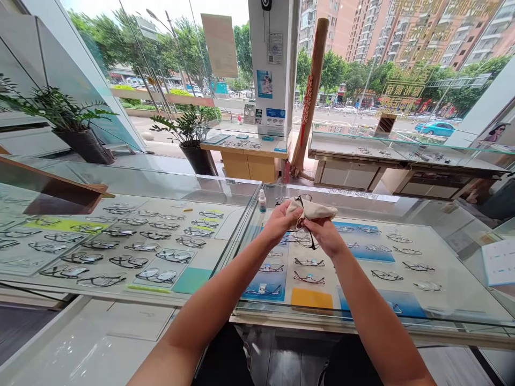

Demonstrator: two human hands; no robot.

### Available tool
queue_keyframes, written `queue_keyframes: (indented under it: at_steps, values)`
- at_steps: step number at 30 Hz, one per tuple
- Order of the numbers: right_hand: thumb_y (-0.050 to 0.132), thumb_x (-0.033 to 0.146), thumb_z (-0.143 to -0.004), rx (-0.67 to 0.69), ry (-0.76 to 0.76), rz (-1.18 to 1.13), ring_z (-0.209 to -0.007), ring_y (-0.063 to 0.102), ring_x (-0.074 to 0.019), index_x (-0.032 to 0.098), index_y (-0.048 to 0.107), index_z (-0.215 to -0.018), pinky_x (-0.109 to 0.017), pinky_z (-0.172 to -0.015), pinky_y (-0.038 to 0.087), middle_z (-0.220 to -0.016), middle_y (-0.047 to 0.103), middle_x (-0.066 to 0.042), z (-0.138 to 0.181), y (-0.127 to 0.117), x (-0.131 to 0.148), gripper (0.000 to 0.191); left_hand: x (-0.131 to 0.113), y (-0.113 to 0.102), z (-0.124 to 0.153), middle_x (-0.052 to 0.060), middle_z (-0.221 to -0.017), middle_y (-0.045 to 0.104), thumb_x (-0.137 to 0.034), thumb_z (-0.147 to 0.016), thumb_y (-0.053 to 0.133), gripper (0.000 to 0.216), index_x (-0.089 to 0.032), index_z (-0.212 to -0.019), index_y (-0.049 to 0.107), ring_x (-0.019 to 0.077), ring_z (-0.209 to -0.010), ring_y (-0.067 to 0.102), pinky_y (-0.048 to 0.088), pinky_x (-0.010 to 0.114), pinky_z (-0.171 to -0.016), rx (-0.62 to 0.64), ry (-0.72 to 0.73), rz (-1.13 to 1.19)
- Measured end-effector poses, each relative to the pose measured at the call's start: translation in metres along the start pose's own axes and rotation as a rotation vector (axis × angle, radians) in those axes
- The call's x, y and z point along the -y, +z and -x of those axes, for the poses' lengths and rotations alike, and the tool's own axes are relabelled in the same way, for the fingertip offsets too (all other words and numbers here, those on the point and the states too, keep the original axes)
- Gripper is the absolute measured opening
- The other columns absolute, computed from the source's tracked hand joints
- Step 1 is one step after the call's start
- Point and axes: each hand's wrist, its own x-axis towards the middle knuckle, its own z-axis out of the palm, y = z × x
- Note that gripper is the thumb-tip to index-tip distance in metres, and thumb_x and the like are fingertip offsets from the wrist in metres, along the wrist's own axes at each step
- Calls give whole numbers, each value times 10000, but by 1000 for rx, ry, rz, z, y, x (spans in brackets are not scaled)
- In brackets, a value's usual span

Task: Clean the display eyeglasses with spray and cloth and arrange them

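My left hand [281, 221] and my right hand [326, 236] meet over the right glass display case [454, 289]. A beige cleaning cloth [317, 210] is bunched between their fingers, wrapped over a pair of dark-framed glasses [310, 239]. My left hand pinches the cloth over the lens area. My right hand grips the glasses, with one temple arm hanging below it. A small spray bottle [262, 201] stands on the glass just left of my left hand.
Several pairs of glasses lie in rows inside the left display case [225, 187] and the right one. A card [500, 261] lies at the far right. Potted plants [76, 128], counters [249, 155] and a tall wooden post [310, 91] stand by the windows.
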Motion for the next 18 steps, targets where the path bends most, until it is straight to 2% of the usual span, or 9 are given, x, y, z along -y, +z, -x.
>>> queue_keyframes:
  at_steps: [2, 4, 8, 12, 15, 18]
  values:
    - [984, 477, -697, 15, -2, 14, -945, 694, -246, 252, 808, -1066, -412, -936, 545, -966, 796, -30, 0, 3, -6, 467, 6, 3, -1, -42, -626, 540, -746, -820, 822, 609, -183, -840, 589, 88, -499, 442, 334, 239, -487, -118, 18, -21]
    - [975, 498, -715, 38, -4, 46, -951, 701, -253, 242, 814, -1035, -425, -960, 543, -950, 799, -37, 0, 2, -10, 441, 10, 5, -3, -47, -596, 493, -828, -822, 757, 667, -196, -767, 550, 86, -479, 386, 296, 248, -460, -184, 18, -17]
    - [912, 577, -800, 54, -39, 102, -932, 672, -241, 225, 834, -882, -392, -895, 520, -925, 807, -70, 0, -5, -2, 370, 8, 2, -6, -20, -673, 554, -806, -831, 768, 638, -191, -799, 604, 116, -593, 474, 395, 257, -551, -164, 20, 22]
    - [917, 567, -805, 45, -95, 23, -820, 622, -197, 251, 817, -835, -354, -781, 496, -923, 806, -57, 2, -12, 18, 333, 4, -7, -10, 3, -723, 634, -802, -840, 764, 616, -195, -923, 695, 164, -704, 596, 459, 274, -632, -199, 53, 38]
    - [913, 547, -821, -10, -162, -17, -793, 607, -179, 260, 805, -830, -335, -739, 484, -960, 811, -51, 3, -18, 28, 307, 4, -15, -13, 0, -706, 640, -828, -834, 750, 643, -191, -908, 706, 155, -665, 576, 456, 278, -624, -242, 73, -23]
    - [919, 534, -823, -105, -246, -28, -907, 658, -192, 266, 815, -856, -325, -792, 512, -986, 811, -48, 3, -24, 32, 289, 4, -16, -10, -9, -663, 588, -861, -812, 741, 690, -174, -825, 678, 131, -612, 503, 420, 274, -604, -207, 43, -119]
